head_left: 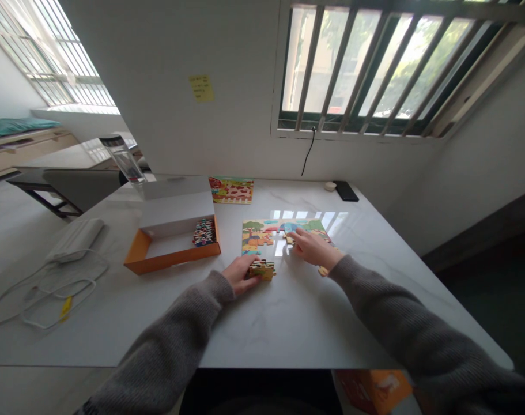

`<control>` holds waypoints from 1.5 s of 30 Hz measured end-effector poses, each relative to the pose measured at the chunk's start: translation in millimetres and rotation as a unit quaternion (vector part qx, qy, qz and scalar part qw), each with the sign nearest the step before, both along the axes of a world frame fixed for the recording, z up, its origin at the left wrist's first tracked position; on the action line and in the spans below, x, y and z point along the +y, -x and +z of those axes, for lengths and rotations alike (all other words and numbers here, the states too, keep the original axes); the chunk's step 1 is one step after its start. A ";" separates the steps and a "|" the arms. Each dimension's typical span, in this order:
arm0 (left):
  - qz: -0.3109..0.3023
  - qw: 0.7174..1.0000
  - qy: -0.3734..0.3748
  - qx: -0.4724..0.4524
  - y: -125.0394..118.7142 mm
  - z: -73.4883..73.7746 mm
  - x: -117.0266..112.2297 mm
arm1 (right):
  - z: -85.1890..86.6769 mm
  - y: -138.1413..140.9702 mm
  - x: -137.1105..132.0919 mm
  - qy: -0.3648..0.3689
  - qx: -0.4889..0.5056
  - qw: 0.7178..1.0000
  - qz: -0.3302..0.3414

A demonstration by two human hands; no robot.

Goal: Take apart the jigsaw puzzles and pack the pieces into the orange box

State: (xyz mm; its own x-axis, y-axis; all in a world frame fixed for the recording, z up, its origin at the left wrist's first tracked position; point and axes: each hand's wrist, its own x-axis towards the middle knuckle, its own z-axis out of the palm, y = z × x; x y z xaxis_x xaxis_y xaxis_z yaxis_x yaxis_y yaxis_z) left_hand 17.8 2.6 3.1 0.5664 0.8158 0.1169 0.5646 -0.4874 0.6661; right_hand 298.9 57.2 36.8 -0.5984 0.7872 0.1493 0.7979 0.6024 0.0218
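Here is the left hand, resting low on the counter, its grip closed around a stack of jigsaw pieces. Thumb in front, fingers behind: that squeeze probably keeps the loose bundle together.

Across to the right hand, reaching over the partly assembled jigsaw, fingertips down at a small yellowish piece on the inner edge of the top section. Is that grip pinching or only pressing? I can't tell; the fingers hide it.

The jigsaw lies flat in front of the person, between the hands and the wall, white surface showing through its middle; a spot within reach of both arms, I'd judge. Another loose piece lies just below the right wrist.

Off to the left sits the orange box, open, more pieces packed into its right end, seemingly to keep them grouped. Beyond it, by the wall, lies a colourful farm picture.
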 end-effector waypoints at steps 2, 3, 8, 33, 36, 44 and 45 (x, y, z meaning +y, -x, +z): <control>0.003 1.000 0.002 0.003 -0.3 0.8 -0.4 | -3.8 -7.6 6.2 0.012 0.062 0.998 -0.019; 0.004 1.000 0.003 0.004 -0.5 1.4 -0.6 | -5.2 -11.9 9.2 0.025 0.090 0.995 -0.029; 0.005 1.000 0.014 0.006 -0.9 2.5 -0.3 | -7.6 -26.2 17.4 0.129 0.275 0.946 -0.109; 0.024 0.999 0.023 0.009 -1.6 -2.1 2.0 | -5.3 34.6 -52.4 0.302 0.525 0.791 0.082; 0.020 1.000 0.013 0.007 -2.2 2.1 -0.6 | -10.2 40.2 -55.3 0.236 0.532 0.811 0.062; 0.000 0.999 -0.028 0.035 1.1 2.9 -4.9 | -9.8 53.4 -75.0 0.119 0.388 0.905 0.124; -0.001 0.999 -0.024 0.037 1.7 1.3 -4.4 | -7.7 54.1 -76.5 0.121 0.359 0.913 0.149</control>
